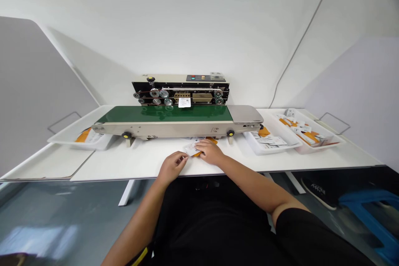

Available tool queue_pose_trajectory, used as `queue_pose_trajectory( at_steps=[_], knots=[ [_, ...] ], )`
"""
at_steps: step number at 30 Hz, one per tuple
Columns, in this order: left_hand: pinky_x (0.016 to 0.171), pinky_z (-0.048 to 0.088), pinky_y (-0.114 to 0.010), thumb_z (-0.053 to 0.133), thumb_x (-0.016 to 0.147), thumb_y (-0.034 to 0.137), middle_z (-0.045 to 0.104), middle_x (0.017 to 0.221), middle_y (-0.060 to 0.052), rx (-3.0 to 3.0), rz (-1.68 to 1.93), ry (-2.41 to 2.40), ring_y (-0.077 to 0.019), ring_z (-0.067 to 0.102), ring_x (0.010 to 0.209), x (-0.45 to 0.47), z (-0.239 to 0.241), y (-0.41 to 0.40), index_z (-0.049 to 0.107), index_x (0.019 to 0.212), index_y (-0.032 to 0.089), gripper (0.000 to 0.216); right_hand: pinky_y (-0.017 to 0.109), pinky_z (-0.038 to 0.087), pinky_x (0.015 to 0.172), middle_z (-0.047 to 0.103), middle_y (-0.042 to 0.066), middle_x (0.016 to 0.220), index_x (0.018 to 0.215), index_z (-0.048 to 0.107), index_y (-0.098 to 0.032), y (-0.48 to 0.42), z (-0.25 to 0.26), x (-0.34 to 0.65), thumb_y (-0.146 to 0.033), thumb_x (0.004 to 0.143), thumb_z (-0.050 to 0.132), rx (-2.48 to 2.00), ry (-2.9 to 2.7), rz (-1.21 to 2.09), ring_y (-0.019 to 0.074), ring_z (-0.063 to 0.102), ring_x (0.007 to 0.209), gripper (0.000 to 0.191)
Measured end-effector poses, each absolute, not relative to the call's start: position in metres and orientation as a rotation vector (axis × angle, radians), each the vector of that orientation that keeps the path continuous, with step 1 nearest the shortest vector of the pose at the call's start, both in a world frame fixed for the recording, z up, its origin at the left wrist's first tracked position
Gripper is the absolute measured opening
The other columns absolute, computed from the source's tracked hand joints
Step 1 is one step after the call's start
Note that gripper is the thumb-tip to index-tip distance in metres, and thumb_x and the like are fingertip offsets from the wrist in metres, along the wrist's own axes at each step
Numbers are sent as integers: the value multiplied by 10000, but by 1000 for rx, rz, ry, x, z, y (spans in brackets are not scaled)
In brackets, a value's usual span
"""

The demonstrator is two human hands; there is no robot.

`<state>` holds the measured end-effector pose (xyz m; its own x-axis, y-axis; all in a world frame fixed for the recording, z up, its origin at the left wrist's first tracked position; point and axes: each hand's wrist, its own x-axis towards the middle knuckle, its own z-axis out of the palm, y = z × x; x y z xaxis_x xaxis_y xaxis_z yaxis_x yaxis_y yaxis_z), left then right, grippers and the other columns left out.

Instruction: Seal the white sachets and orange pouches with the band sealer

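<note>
My left hand (171, 167) and my right hand (209, 151) meet at the front edge of the white table (140, 162). Between them lies a small white packet (191, 148) with an orange piece under it. The left hand's fingers pinch the packet's left corner. The right hand presses down on its right side with curled fingers. Behind stands a band sealing machine with a green conveyor belt (165, 114). One white packet (184, 102) rides in its sealing track.
Two white trays (274, 143) (330, 141) at the right hold several white and orange packets. A white tray (75, 135) at the left end holds a few sealed ones. A blue stool (374, 212) and a shoe are on the floor at the right.
</note>
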<state>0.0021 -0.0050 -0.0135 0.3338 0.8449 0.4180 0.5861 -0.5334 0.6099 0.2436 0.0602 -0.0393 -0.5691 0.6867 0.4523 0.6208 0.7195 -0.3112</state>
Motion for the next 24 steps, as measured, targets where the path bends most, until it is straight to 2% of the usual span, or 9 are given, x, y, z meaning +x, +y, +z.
queue_pose_trajectory(
  at_steps=[4,7,9,11,13,16,18,21,24],
  knots=[
    [749,566,-321,587,970,308,684,1066,-68,2248,1116,1268,-197,661,878,2,-18,-4,659,1152,234,209,433,523,1029,754,77,1205,1193,756,-239,56,-34,246,-200,969,600,-853,-2262,128,255,648,1176,276],
    [774,582,-347,656,928,295,578,1316,-123,2251,1216,1250,-243,632,1061,2,-21,-2,576,1302,247,386,426,566,944,762,106,1126,1201,742,-210,52,-27,247,-235,1026,509,-677,-2254,89,245,673,1067,292],
    [788,581,-357,680,906,265,515,1407,-135,2265,1239,1232,-266,599,1143,2,-24,-1,560,1312,254,423,436,579,916,759,120,1097,1223,726,-188,48,-24,247,-233,1043,451,-575,-2277,62,245,680,1019,332],
    [781,574,-356,674,896,220,512,1412,-134,2270,1262,1220,-252,607,1095,0,-28,0,555,1307,256,430,439,589,892,757,126,1075,1232,719,-181,46,-24,247,-248,1049,429,-525,-2299,46,246,683,993,349],
    [759,565,-347,661,887,178,547,1359,-126,2259,1295,1233,-216,617,964,-1,-31,1,531,1343,256,481,433,590,892,756,120,1080,1220,723,-195,45,-26,246,-258,1053,422,-499,-2328,45,242,680,1004,349],
    [760,555,-346,648,885,151,647,1163,-80,2288,1267,1249,-197,609,843,-4,-35,2,533,1373,259,512,417,585,904,758,103,1087,1185,731,-213,44,-28,245,-245,1055,418,-471,-2349,43,233,673,1020,340],
    [816,555,-361,629,908,156,679,1056,-61,2356,1200,1186,-214,634,887,-5,-34,2,622,1280,261,387,399,587,887,760,105,1062,1162,734,-207,44,-29,244,-248,1055,434,-479,-2338,47,229,673,1002,321],
    [908,544,-394,605,946,184,701,1055,-74,2425,1177,1109,-243,655,1006,-5,-30,0,706,1143,256,232,387,590,879,762,104,1037,1135,736,-204,44,-29,244,-264,1055,459,-514,-2310,61,223,678,992,295],
    [1030,484,-473,666,940,254,703,1222,-99,2469,1161,1125,-285,624,1148,-3,-22,-3,673,1255,263,315,394,587,915,768,94,1073,1136,737,-204,43,-29,244,-263,1057,461,-513,-2284,71,217,684,1013,293]
  ],
)
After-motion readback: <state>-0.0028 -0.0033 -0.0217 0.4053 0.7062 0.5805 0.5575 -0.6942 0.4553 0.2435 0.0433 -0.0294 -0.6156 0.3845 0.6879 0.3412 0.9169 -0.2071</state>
